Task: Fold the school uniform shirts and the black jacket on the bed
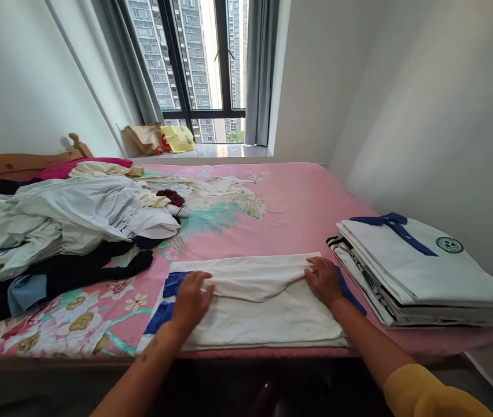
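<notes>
Left of the folded white-clothes stack (pixel 420 272), I find flat white-blue cloth (pixel 264 324) crosswise under half-curled left hand (pixel 192 298) and right hand (pixel 323 281); grips unclear.

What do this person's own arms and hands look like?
Both the left hand and the right hand are bare, with no gloves. A plain yellow sleeve shows on the right arm; no sleeve shows on the left forearm, which bears small dark marks.

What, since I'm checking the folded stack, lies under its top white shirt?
Under the top white shirt, edges of more white cloth and some black-patterned cloth show; the rest is covered.
</notes>
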{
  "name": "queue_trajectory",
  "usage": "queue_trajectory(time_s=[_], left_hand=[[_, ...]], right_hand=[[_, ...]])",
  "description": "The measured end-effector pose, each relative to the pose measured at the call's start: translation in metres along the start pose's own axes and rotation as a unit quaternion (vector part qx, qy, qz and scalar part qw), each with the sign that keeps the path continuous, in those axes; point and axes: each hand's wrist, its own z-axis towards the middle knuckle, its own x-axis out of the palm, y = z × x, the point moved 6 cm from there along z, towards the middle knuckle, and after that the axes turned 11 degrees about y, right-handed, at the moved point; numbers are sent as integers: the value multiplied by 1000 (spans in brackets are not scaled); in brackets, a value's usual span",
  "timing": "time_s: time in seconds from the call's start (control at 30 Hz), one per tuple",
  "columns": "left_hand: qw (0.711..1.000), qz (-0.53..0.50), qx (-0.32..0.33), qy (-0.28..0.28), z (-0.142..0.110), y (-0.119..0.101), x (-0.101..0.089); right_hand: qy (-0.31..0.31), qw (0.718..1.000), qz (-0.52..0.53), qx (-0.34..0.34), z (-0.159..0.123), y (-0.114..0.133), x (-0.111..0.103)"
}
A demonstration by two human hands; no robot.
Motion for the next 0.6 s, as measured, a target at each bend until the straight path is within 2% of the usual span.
queue_trajectory(time_s=[0.07, 0.1, 0.13, 0.17, 0.2, 0.23, 0.27, 0.33, 0.37, 0.4, 0.43, 0.5, 0.6], left_hand=[[994, -7, 88, 59, -10, -50, 25], [990, -16, 107, 95, -15, -70, 38], [987, -35, 97, 124, -19, -86, 51], [984, -72, 59, 155, -23, -95, 64], [974, -130, -6, 187, -26, -100, 76], [948, -213, -88, 219, -30, -101, 90], [902, -310, -175, 246, -36, -101, 103], [766, -501, -309, 257, -47, -105, 124], [703, -573, -348, 240, -49, -108, 131], [654, -624, -371, 212, -50, -111, 135], [621, -656, -388, 183, -48, -112, 137], [587, -687, -407, 134, -45, -112, 139], [575, -698, -418, 79, -41, -110, 139]], right_hand=[[-2, 1000, 4, 4, -1, 0, -1], [-4, 1000, 6, 5, -1, 1, -2], [-7, 1000, 10, 5, -2, 1, -3], [-8, 1000, 15, 3, -2, 1, -4], [-9, 1000, 20, 1, -2, 1, -4], [-8, 1000, 25, 0, -2, 1, -5], [-5, 1000, 29, 0, -1, 0, -5], [9, 999, 33, 6, 0, 0, -5], [19, 999, 33, 15, 1, 0, -5], [33, 999, 32, 27, 2, 0, -5], [52, 997, 29, 44, 4, 0, -4], [95, 992, 18, 80, 8, -1, -4], [155, 982, 3, 109, 17, 2, -3]])
